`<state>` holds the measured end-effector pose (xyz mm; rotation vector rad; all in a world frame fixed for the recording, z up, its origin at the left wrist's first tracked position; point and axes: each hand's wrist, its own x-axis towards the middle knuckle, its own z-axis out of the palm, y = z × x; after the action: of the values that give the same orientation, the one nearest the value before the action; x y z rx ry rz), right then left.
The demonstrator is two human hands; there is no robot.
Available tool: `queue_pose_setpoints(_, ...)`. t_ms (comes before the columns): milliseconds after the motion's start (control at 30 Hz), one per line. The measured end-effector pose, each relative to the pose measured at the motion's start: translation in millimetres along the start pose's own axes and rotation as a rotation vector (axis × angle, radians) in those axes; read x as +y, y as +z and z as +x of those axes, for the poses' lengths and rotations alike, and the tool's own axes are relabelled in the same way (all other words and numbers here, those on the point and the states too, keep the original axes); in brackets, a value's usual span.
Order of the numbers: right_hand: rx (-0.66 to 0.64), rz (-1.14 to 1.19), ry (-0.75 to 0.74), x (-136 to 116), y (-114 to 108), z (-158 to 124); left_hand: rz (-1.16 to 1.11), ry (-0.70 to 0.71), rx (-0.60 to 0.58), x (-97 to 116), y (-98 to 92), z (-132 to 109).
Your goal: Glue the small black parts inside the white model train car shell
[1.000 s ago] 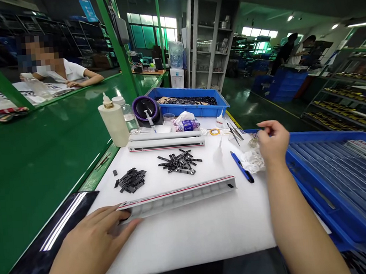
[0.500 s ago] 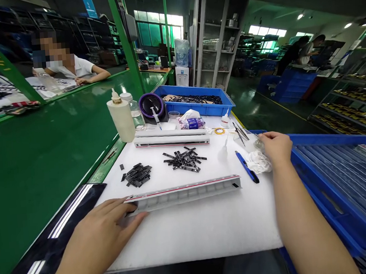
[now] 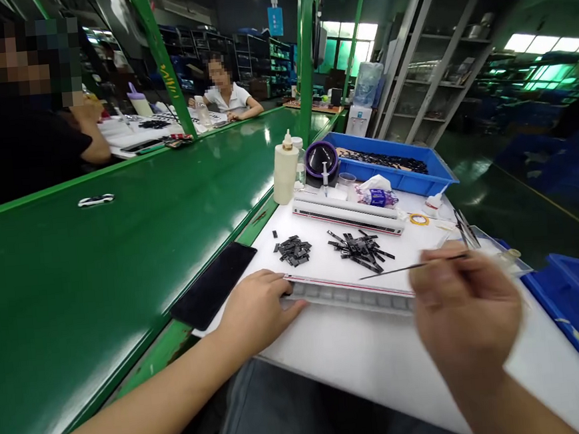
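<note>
My left hand (image 3: pixel 257 310) grips the left end of a long white channel-shaped strip (image 3: pixel 350 296) with a red line along its edge, thumb below and fingers on top. My right hand (image 3: pixel 464 303), smeared by motion, is closed around a thin dark pointed tool (image 3: pixel 389 272). Its tip points left, over the strip and near a pile of long black pieces (image 3: pixel 362 250). A pile of short black pieces (image 3: pixel 293 251) lies farther left. Behind both piles rests another white strip (image 3: pixel 346 211). The right end of the held strip is hidden behind my right hand.
A dark phone-like slab (image 3: pixel 215 286) lies at the table's left edge. Bottles (image 3: pixel 285 174), a tissue pack (image 3: pixel 378 195), yellow tape (image 3: pixel 419 219) and a blue bin (image 3: pixel 390 162) stand at the back. Blue trays (image 3: pixel 577 308) flank the right. Co-workers sit across the green bench (image 3: pixel 168 206).
My right hand has come from the small glass container at the right to above the held strip, now with the thin tool pointing left. The view has turned left. My left hand stays on the strip.
</note>
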<state>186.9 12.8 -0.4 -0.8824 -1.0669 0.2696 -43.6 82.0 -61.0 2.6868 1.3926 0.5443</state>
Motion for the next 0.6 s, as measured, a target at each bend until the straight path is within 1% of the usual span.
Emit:
queue_pose_setpoints(67, -0.263, -0.056, -0.029, 3.8, 28.3, -24.3, -0.004, 0.001, 0.000, 0.1, 1.0, -0.8)
queue_pose_setpoints(100, -0.347, -0.079, -0.045, 8.0, 38.5, -33.8, -0.008, 0.000, 0.001, 0.2, 1.3, -1.3)
queue_pose_setpoints(133, -0.405, -0.101, -0.050, 13.0, 46.1, -41.5, -0.016, -0.003, 0.001, 0.4, 1.5, -1.8)
queue_pose_setpoints(167, -0.434, -0.120, -0.049, 18.2, 51.5, -47.7, -0.026, -0.006, 0.004, 0.6, 1.6, -2.3)
queue_pose_setpoints(300, -0.471, -0.186, -0.039, 32.4, 60.3, -60.9, -0.047, -0.001, 0.013, 1.7, 0.9, -3.7)
queue_pose_setpoints(600, -0.491, -0.246, -0.029, 38.1, 67.2, -64.8, -0.048, 0.029, 0.039, -1.1, 5.9, -2.9)
